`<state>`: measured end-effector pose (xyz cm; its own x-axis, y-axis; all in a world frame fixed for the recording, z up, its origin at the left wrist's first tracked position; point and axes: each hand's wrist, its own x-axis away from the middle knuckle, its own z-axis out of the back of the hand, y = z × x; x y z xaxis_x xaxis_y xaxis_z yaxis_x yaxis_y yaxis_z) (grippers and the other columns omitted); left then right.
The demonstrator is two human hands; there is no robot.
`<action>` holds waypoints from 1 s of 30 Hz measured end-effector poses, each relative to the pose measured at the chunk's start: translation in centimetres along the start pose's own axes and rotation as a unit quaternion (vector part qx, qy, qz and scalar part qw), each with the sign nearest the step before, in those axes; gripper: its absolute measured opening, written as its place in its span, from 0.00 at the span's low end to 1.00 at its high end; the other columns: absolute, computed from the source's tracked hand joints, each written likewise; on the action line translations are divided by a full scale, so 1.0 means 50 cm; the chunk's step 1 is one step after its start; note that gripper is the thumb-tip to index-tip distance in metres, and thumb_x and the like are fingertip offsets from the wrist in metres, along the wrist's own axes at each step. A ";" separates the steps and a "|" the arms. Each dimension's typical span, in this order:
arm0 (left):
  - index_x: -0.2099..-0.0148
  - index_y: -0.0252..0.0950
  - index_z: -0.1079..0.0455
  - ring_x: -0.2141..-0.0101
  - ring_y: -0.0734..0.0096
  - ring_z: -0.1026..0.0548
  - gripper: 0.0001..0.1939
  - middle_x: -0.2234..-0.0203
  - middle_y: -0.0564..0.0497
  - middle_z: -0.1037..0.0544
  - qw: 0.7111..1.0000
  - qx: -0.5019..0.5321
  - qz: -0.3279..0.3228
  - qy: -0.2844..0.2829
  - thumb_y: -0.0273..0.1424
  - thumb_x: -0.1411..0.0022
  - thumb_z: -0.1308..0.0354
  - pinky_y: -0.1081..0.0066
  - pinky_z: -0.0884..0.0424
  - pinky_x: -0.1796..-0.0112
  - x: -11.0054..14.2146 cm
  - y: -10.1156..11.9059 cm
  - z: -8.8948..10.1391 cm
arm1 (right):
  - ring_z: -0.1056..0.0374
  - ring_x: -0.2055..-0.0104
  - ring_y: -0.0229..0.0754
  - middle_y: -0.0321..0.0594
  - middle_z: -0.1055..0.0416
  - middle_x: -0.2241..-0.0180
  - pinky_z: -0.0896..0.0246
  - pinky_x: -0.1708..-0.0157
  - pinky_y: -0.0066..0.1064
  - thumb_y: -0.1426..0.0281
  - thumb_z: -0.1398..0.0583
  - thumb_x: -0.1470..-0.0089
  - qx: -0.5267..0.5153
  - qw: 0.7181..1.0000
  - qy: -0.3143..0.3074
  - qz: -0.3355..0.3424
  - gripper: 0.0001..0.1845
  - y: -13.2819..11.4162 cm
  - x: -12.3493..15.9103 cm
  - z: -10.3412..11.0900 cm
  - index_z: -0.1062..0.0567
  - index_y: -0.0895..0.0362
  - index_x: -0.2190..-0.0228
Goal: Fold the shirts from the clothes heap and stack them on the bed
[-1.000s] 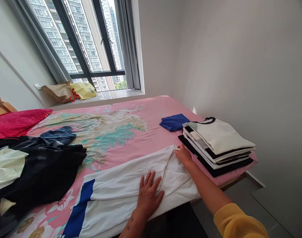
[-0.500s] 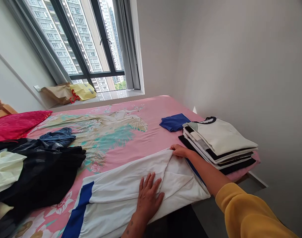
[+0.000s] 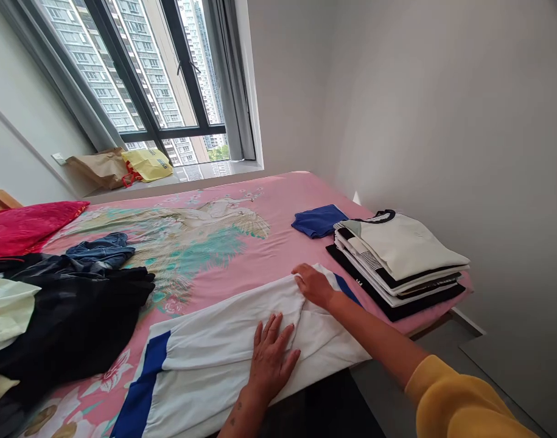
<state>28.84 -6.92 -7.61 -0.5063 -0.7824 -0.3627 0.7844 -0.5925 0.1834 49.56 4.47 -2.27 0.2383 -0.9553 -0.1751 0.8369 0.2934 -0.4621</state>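
Note:
A white garment (image 3: 214, 322) with a dark blue band at its left end lies stretched along the near edge of the bed. My left hand (image 3: 273, 356) rests flat on its middle, fingers spread. Farther up and to the right, my right hand (image 3: 312, 285) has its fingers curled onto the garment's far edge, gripping the cloth. A strip of dark blue shows past that hand at the folded right end. Whether the garment is a top or trousers, I cannot tell.
A stack of folded shirts (image 3: 401, 255) stands at the bed's right edge, with a folded blue cloth (image 3: 318, 221) behind it. Dark clothes (image 3: 77, 322) and jeans (image 3: 100, 249) are heaped at left near a red pillow (image 3: 31, 226). Bags (image 3: 148, 164) sit on the windowsill.
My right hand has shifted left along the far edge, drawing the garment's right end inward, and more of the blue strip shows. My left hand stays flat in nearly the same place.

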 end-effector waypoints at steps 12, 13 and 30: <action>0.42 0.41 0.39 0.41 0.61 0.43 0.22 0.41 0.47 0.38 0.998 0.013 0.046 0.034 0.27 0.39 0.54 0.52 0.44 0.43 -0.005 0.001 -0.025 | 0.64 0.35 0.42 0.43 0.53 0.37 0.76 0.38 0.45 0.66 0.58 0.39 0.127 0.990 0.021 -0.055 0.26 0.025 0.085 0.006 0.45 0.58 0.41; 0.43 0.42 0.38 0.41 0.60 0.42 0.22 0.42 0.47 0.38 0.998 0.015 0.050 0.031 0.27 0.40 0.53 0.52 0.43 0.44 -0.009 0.002 -0.022 | 0.65 0.35 0.42 0.42 0.53 0.37 0.76 0.38 0.44 0.65 0.58 0.39 0.121 0.992 0.021 -0.009 0.26 0.008 0.111 -0.003 0.45 0.58 0.41; 0.35 0.42 0.53 0.37 0.57 0.55 0.34 0.36 0.48 0.53 0.979 -0.044 0.123 -0.155 0.49 0.39 0.57 0.44 0.65 0.42 -0.030 -0.068 0.024 | 0.65 0.35 0.45 0.44 0.53 0.37 0.73 0.38 0.44 0.65 0.57 0.39 0.090 0.995 0.032 -0.015 0.27 -0.121 0.164 -0.048 0.44 0.60 0.41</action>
<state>26.50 -3.97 -6.59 -0.3713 -0.9283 -0.0203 0.9174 -0.3701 0.1464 45.25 -5.03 -3.01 0.1849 -0.9577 -0.2204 0.9195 0.2477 -0.3053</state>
